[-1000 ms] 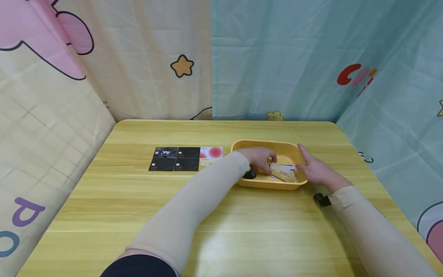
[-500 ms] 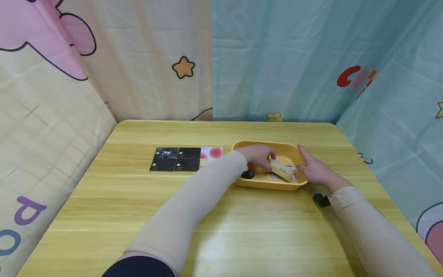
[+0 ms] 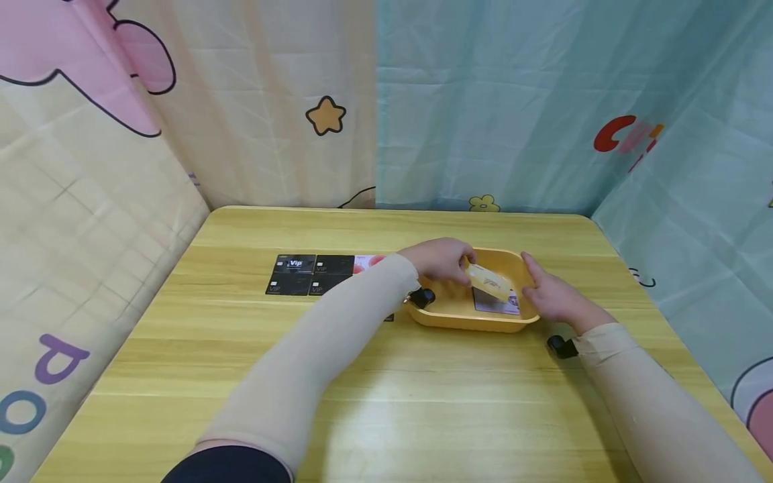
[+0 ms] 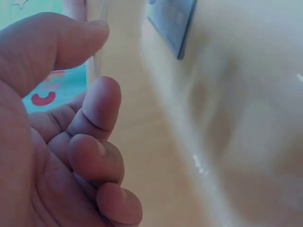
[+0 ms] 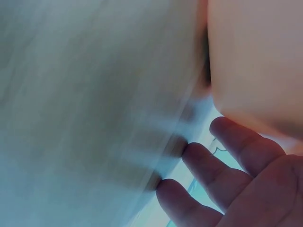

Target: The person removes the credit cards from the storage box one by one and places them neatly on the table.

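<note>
My left hand (image 3: 442, 259) pinches a gold card (image 3: 488, 280) between thumb and fingertips, over the orange-yellow plastic basket (image 3: 474, 322). In the left wrist view this gold card (image 4: 98, 59) shows nearly edge-on, and the other fingers are loosely bent. Beneath it, a purple and white card (image 3: 498, 303) lies on the basket's floor. My right hand (image 3: 555, 295) holds the basket's right end, its thumb over the rim. In the right wrist view, several fingers (image 5: 210, 172) reach along the outside of the basket, tips down at the table.
Left of the basket, cards lie side by side in rows: a black Vip card (image 3: 296, 263), more black cards (image 3: 288, 284) and a pink card (image 3: 365, 261). My left sleeve hides part of them. Printed curtains (image 3: 483, 100) stand behind and beside the wooden table (image 3: 423, 416).
My left hand has moved left and upward with the gold card, lifting it off the purple and white card, which now shows more. The right hand stays at the basket's end.
</note>
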